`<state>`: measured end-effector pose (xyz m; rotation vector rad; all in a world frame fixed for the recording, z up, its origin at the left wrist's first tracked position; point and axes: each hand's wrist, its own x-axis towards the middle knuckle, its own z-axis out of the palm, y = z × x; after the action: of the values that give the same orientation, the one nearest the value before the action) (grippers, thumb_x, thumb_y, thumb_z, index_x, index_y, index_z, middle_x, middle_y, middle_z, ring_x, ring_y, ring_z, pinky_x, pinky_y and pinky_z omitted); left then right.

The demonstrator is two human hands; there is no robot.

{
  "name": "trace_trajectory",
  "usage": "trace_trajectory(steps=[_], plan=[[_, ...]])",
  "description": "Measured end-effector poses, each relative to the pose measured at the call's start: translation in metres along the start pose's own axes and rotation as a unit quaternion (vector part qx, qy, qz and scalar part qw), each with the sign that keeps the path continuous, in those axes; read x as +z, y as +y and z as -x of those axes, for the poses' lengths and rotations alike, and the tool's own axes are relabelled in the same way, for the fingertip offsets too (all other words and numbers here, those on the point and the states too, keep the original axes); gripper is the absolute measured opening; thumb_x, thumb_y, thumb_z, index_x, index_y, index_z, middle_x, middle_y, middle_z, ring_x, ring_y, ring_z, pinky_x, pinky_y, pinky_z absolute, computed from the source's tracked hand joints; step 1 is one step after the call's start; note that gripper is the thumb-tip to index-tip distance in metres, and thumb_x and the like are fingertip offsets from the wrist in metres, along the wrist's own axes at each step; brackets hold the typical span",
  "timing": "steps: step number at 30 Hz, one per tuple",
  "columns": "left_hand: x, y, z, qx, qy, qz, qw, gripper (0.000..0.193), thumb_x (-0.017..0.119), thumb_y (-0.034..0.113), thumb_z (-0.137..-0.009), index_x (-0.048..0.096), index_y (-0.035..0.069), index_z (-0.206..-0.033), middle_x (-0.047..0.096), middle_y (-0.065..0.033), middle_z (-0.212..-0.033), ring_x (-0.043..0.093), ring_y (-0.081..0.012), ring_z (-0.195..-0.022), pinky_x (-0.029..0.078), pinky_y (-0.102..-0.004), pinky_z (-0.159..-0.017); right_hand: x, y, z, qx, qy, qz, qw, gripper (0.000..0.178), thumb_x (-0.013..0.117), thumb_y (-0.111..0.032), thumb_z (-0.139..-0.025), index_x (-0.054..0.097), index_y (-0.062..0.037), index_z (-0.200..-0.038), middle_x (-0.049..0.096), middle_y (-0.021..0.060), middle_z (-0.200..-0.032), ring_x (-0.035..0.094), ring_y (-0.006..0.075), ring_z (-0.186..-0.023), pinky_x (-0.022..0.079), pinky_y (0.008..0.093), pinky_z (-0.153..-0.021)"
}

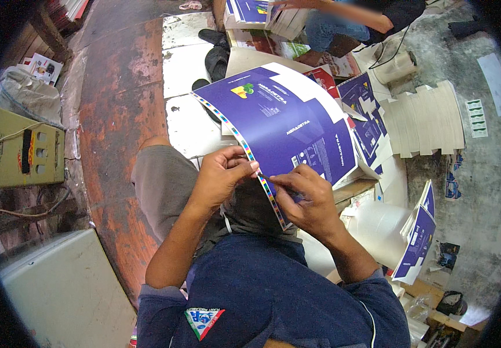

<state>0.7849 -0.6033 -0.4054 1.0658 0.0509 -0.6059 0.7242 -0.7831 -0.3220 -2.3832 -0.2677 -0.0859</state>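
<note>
A large printed sheet (279,124), purple-blue with white areas, curves across my lap. A strip of coloured squares runs along its near left edge. My left hand (222,177) pinches that edge between thumb and fingers. Close beside it, my right hand (308,200) is closed with its fingertips on a small, thin dark tool (265,176), which meets the strip near my left thumb. Most of the tool is hidden in my fingers, so its exact kind does not show.
Another person's arm (354,16) reaches over stacked printed sheets (247,11) at the far side. Fanned pale card stacks (427,119) and a white roll (378,229) stand to my right. A yellowish metal box (21,151) and a pale cabinet (68,290) are at left. Dark sandals (217,61) lie ahead.
</note>
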Motion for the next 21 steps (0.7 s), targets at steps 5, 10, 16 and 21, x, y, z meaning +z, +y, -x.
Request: trace_trajectory(steps=[5,10,16,21], plan=[[-0.001,-0.001,-0.002,-0.002,0.008,-0.016,1.000,0.019,0.071,0.010,-0.085,0.065,0.000,-0.101,0.067,-0.0028,-0.079,0.061,-0.0080,-0.068,0.047,-0.0216,-0.063,0.000,0.002,-0.001,-0.022,-0.005,0.033,0.999,0.017,0.068,0.001,-0.077,0.070,-0.0017,-0.093,0.060,0.0111,-0.076,0.062,0.0237,-0.065,0.048,0.0329,-0.058],[0.003,0.005,0.000,-0.009,0.008,-0.055,0.998,0.021,0.070,0.005,-0.086,0.064,-0.005,-0.104,0.068,-0.0059,-0.085,0.063,-0.0091,-0.075,0.050,-0.0201,-0.069,-0.004,0.000,0.001,-0.041,-0.016,0.054,0.998,0.020,0.072,-0.004,-0.074,0.068,-0.0045,-0.094,0.058,0.0114,-0.078,0.061,0.0283,-0.073,0.049,0.0375,-0.063],[0.005,0.006,0.001,-0.022,-0.004,-0.006,1.000,0.024,0.070,0.001,-0.085,0.062,-0.007,-0.106,0.068,-0.0072,-0.084,0.065,-0.0106,-0.074,0.052,-0.0215,-0.069,-0.009,-0.003,0.000,-0.035,-0.044,0.054,0.997,0.023,0.072,-0.004,-0.075,0.067,-0.0057,-0.097,0.059,0.0116,-0.085,0.062,0.0292,-0.076,0.051,0.0373,-0.065],[0.004,0.000,0.002,0.000,-0.001,-0.011,1.000,0.022,0.070,0.001,-0.084,0.063,-0.006,-0.105,0.068,-0.0066,-0.083,0.064,-0.0098,-0.073,0.050,-0.0210,-0.068,-0.010,-0.004,0.004,-0.049,-0.068,0.071,0.994,0.023,0.073,-0.007,-0.075,0.066,-0.0060,-0.097,0.057,0.0117,-0.084,0.062,0.0300,-0.077,0.051,0.0389,-0.066]])
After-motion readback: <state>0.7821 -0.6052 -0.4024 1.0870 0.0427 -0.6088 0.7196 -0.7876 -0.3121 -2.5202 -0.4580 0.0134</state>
